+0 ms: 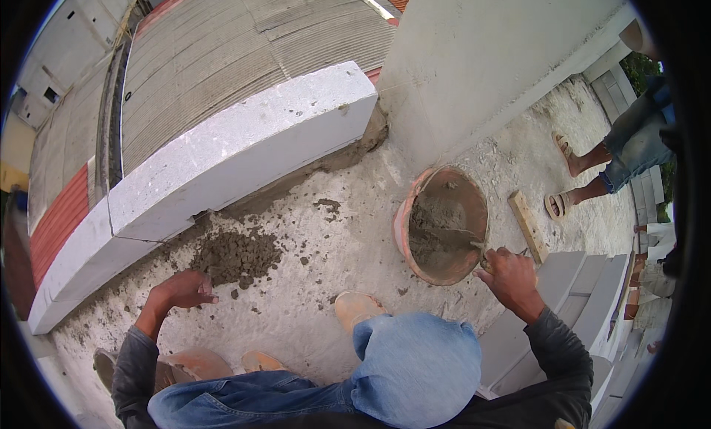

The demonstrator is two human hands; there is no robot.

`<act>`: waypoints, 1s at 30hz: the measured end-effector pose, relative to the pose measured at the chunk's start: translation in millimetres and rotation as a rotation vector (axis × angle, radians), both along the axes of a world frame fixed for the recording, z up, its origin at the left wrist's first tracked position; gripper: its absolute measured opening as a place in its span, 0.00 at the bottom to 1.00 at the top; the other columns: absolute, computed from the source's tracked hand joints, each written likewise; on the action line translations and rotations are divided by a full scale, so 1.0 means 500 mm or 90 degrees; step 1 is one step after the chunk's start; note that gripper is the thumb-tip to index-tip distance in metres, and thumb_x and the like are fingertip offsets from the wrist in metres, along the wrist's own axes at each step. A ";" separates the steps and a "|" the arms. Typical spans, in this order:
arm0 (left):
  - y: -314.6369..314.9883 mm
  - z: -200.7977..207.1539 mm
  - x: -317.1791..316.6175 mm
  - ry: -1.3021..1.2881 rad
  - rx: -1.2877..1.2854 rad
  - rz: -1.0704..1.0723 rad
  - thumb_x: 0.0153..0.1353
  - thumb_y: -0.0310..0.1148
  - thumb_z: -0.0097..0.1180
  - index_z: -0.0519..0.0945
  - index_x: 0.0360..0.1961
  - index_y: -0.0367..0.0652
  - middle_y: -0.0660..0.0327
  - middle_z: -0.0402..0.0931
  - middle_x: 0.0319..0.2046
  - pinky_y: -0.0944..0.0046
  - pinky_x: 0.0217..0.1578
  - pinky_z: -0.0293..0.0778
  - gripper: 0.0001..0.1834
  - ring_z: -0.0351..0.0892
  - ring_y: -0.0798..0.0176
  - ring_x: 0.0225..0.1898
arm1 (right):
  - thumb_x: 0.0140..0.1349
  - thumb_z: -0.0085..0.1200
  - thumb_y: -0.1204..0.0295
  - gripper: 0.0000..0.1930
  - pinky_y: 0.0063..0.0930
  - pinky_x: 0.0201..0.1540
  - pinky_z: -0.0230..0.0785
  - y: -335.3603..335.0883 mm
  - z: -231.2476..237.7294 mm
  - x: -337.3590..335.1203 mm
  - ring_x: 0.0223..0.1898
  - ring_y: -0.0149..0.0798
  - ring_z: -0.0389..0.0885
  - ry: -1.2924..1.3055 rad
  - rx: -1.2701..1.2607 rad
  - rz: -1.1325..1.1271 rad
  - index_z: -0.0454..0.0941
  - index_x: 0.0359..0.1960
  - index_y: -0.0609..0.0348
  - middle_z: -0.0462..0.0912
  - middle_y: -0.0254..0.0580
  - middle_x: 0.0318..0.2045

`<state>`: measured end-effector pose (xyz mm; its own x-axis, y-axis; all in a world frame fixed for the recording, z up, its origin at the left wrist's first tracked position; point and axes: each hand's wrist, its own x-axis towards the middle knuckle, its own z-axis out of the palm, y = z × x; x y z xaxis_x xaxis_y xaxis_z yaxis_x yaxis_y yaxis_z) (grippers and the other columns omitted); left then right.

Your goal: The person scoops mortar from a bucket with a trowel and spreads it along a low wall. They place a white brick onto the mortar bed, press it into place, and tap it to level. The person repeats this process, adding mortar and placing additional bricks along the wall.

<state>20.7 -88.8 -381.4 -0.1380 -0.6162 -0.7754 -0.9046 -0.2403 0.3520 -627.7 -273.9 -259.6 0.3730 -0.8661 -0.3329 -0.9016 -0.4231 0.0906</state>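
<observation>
My right hand [512,282] is closed round the handle of a trowel [478,245] at the bucket's right rim. The trowel reaches into the mortar-crusted orange bucket [402,233], and its blade is hard to tell from the grey wet mortar [433,225] inside. My left hand [185,290] hangs empty over the floor, fingers loosely bent and apart from the thumb. Just beyond it lies a crumbly heap of mortar [241,257], beside a low wall of white blocks [244,144].
A grey upright slab [489,66] stands past the wall's end. Right of the bucket lie a wooden batten [528,225] and stacked grey blocks [555,285]. Another person's sandalled feet [566,199] stand at the right. Corrugated roofs [215,59] lie beyond the wall. A second orange bucket [196,362] is near my left forearm.
</observation>
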 end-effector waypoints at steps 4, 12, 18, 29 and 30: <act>-0.005 0.018 -0.049 0.080 -0.056 -0.028 0.65 0.53 0.72 0.87 0.38 0.37 0.49 0.87 0.34 0.50 0.41 0.81 0.25 0.88 0.45 0.37 | 0.63 0.68 0.49 0.24 0.54 0.40 0.77 -0.054 0.000 -0.001 0.38 0.57 0.88 -0.061 0.052 0.039 0.82 0.48 0.54 0.87 0.48 0.36; 0.006 0.033 -0.075 0.055 -0.027 -0.024 0.64 0.51 0.73 0.87 0.39 0.37 0.49 0.87 0.33 0.51 0.40 0.81 0.24 0.88 0.46 0.38 | 0.69 0.64 0.56 0.19 0.54 0.46 0.78 -0.082 -0.012 -0.020 0.43 0.58 0.87 -0.065 0.160 0.037 0.80 0.50 0.58 0.87 0.53 0.38; -0.063 0.104 -0.130 0.154 -0.046 -0.064 0.67 0.49 0.71 0.86 0.40 0.38 0.50 0.86 0.33 0.51 0.39 0.80 0.21 0.88 0.48 0.37 | 0.68 0.62 0.62 0.21 0.49 0.39 0.78 -0.055 0.086 -0.027 0.38 0.54 0.88 0.024 -0.009 0.122 0.70 0.53 0.60 0.83 0.51 0.33; -0.525 0.053 -0.569 0.323 -0.228 0.091 0.68 0.74 0.54 0.68 0.72 0.22 0.29 0.68 0.67 0.41 0.65 0.74 0.58 0.75 0.35 0.66 | 0.73 0.59 0.59 0.18 0.52 0.39 0.76 -0.134 0.165 0.018 0.32 0.57 0.87 0.132 -0.045 0.141 0.75 0.55 0.58 0.85 0.52 0.30; -0.548 0.038 -0.611 0.323 -0.243 0.112 0.69 0.74 0.53 0.66 0.73 0.20 0.27 0.64 0.71 0.40 0.65 0.73 0.59 0.73 0.34 0.68 | 0.73 0.58 0.59 0.18 0.52 0.40 0.77 -0.140 0.156 0.015 0.32 0.57 0.87 0.113 -0.063 0.157 0.76 0.54 0.59 0.85 0.53 0.30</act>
